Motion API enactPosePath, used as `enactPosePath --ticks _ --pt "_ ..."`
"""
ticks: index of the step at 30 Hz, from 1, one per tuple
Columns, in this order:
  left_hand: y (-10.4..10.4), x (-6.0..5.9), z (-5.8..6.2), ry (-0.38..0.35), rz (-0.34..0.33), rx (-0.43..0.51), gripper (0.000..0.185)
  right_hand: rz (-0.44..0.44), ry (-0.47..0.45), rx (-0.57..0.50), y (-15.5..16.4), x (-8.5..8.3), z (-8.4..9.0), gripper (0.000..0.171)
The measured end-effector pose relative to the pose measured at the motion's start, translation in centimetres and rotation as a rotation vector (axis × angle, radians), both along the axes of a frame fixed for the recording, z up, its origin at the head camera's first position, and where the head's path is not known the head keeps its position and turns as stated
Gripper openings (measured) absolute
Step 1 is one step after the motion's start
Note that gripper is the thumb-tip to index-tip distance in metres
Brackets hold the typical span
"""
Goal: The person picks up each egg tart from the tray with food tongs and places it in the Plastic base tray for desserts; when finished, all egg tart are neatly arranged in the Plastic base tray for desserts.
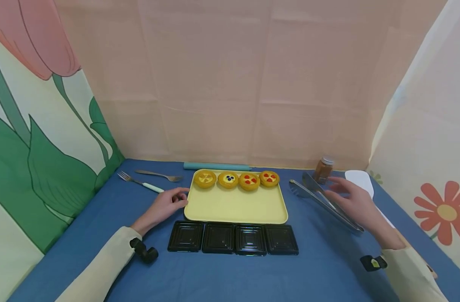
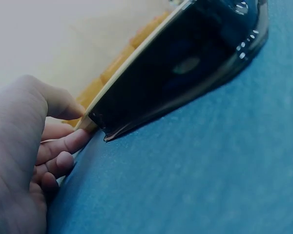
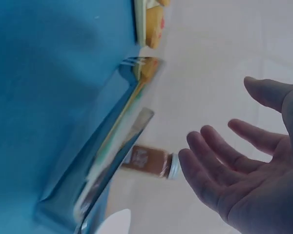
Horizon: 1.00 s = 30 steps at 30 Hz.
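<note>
The left hand (image 1: 163, 208) rests on the blue cloth (image 1: 222, 277) with its fingertips (image 2: 71, 142) touching the near left corner of the yellow tray (image 1: 235, 206). The fingers are loosely bent and hold nothing. Far from that hand, along the back edge of the tray, four little tarts (image 1: 237, 179) sit in a row. Just beside the hand, on the near side of the tray, four black boxes (image 1: 233, 239) lie in a line, and the one nearest the hand almost touches the tray corner (image 2: 90, 122). Behind the left hand lie two forks (image 1: 148, 179), one with a pale handle. A teal stick (image 1: 216, 166) lies behind the tray.

The right hand (image 1: 356, 205) is spread wide, fingers straight and apart, and it holds nothing. It hangs right over the metal tongs (image 1: 324, 204), which lie on the cloth under its palm and point toward the tray. From the right wrist view the fingers (image 3: 219, 165) are apart from the tongs (image 3: 105, 156), not touching them. Just past the fingertips stands a small brown jar (image 1: 323, 170) with a silver lid. A white plate (image 1: 360, 180) lies near the outer side of this hand.
</note>
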<state>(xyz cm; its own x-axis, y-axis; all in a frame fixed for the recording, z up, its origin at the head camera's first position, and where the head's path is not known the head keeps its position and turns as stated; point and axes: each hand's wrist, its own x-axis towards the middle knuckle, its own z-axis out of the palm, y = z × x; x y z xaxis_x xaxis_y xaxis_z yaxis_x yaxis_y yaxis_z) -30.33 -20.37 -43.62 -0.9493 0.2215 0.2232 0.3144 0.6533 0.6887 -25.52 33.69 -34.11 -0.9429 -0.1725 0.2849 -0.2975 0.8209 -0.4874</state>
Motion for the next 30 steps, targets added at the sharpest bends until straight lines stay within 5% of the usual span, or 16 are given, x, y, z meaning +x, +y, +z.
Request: enactPosePath --ticks 8,30 --pt "0.0 -0.1 0.0 -0.022 0.018 0.002 0.042 -0.109 -0.118 0.000 2.2 0.6 -1.8 0.069" --pt "-0.1 -0.1 -0.1 -0.008 0.016 0.032 0.040 -0.017 -0.307 -0.235 4.6 -0.3 -5.5 0.081"
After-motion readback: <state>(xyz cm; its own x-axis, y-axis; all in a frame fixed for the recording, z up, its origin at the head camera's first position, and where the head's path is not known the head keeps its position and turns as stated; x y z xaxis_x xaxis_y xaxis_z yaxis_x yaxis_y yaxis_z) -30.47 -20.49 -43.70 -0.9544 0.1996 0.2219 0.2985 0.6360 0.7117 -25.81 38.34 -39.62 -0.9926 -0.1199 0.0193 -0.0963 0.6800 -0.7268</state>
